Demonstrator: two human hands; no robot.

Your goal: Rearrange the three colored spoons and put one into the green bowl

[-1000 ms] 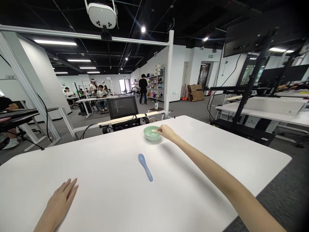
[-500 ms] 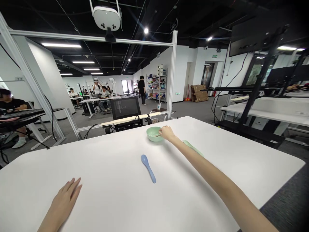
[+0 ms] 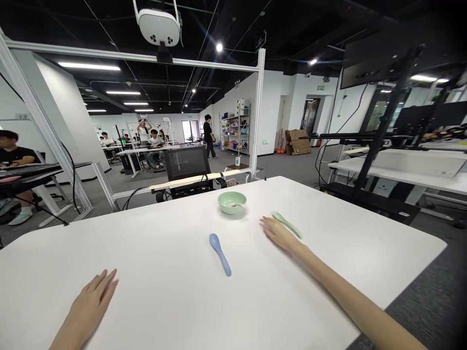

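Observation:
A pale green bowl [image 3: 232,202] stands near the far edge of the white table [image 3: 164,243], with a small pale utensil [image 3: 237,205] resting inside it. My right hand [image 3: 279,234] lies on the tabletop, open and holding nothing, its fingertips just left of a light green spoon [image 3: 287,225]. A blue spoon [image 3: 220,254] lies between the bowl and my left hand. My left hand [image 3: 87,311] rests flat and empty near the table's front edge, touching only the tabletop.
Beyond the table's far edge stand a black office chair [image 3: 188,167] and a metal frame [image 3: 259,116]. A seated person [image 3: 16,155] is at the far left, and several other people work at desks in the background. A black-framed workstation [image 3: 379,194] stands to the right.
My right hand has moved away from the bowl, rightward and nearer to me, and now lies beside the uncovered green spoon. The small utensil stays in the bowl. My left hand stays put.

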